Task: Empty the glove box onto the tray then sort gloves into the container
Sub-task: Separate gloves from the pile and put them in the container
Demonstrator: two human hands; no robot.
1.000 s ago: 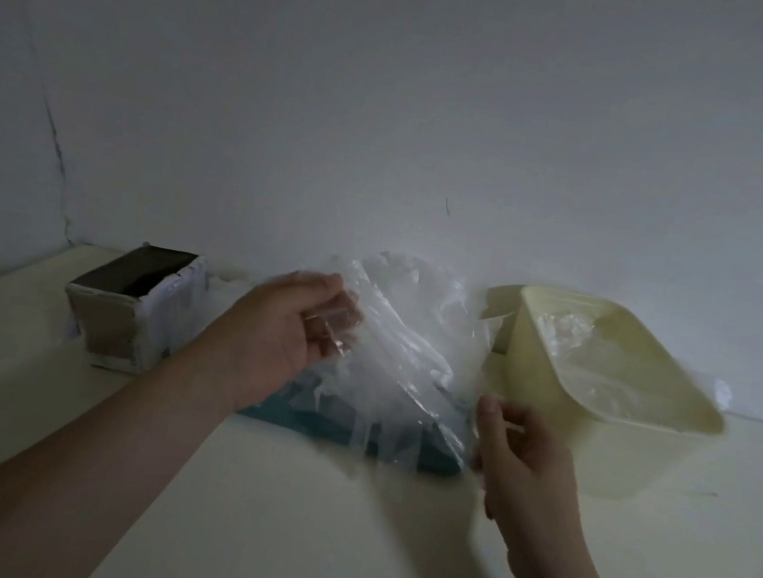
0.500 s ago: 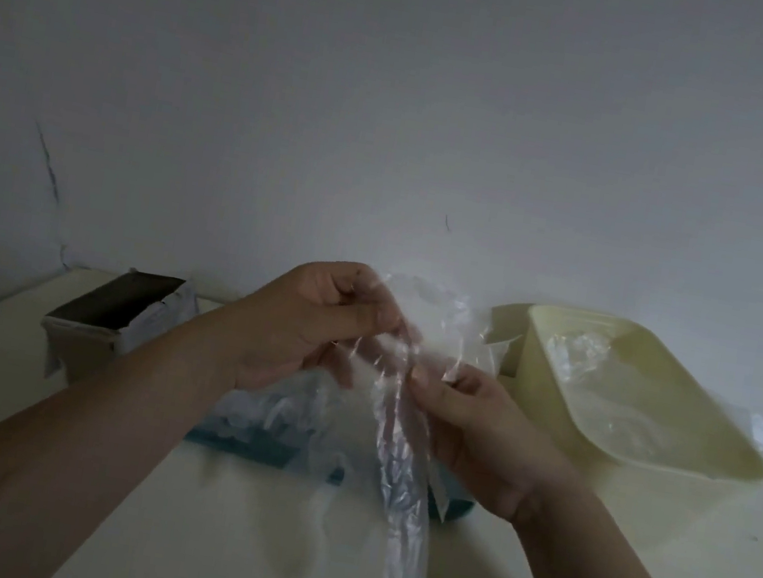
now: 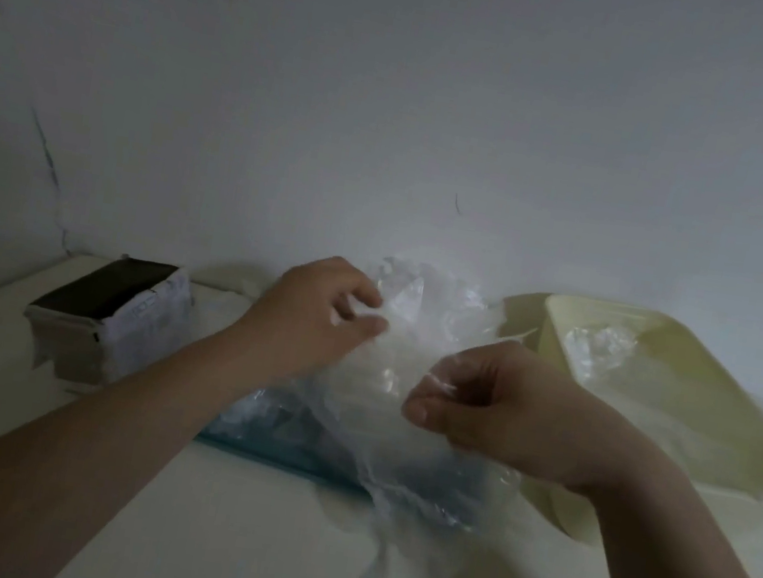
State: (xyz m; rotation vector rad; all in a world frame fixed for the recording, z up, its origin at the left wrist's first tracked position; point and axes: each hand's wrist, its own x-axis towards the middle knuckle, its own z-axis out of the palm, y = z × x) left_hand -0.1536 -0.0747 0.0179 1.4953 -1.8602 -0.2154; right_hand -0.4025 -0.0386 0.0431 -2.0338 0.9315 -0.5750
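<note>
A: What lies nearest us?

B: The table [image 3: 230,539]. Over it hangs the loose tail of a clear glove [image 3: 383,389]. We think we hold it up like this so that it peels free of the others.

A: And our hands?

B: Our right hand [image 3: 491,406] is curled, with thumb and forefinger pinching a fold of the glove. Our left hand [image 3: 314,323] is a little further off. Its fingers curl into the same film. It is blurred, but we read that as a pinch too. The glove stretches between the two hands and droops below them, in front of the tray [image 3: 272,459].

A: Why two hands?

B: The film is thin and clingy, so we judge one hand steadies it while the other draws it apart.

A: What lies beyond?

B: On the tray, just behind our hands, is the pile [image 3: 438,297] of gloves left to sort. The box [image 3: 114,321] stands to the left, well apart from it. Its opening looks dark, and we cannot tell if anything is left inside.

A: And the container [image 3: 697,428]?

B: It is on the right, just beside the tray, with some clear film already in it. It sits close to our right hand, so we expect a short carry.
</note>
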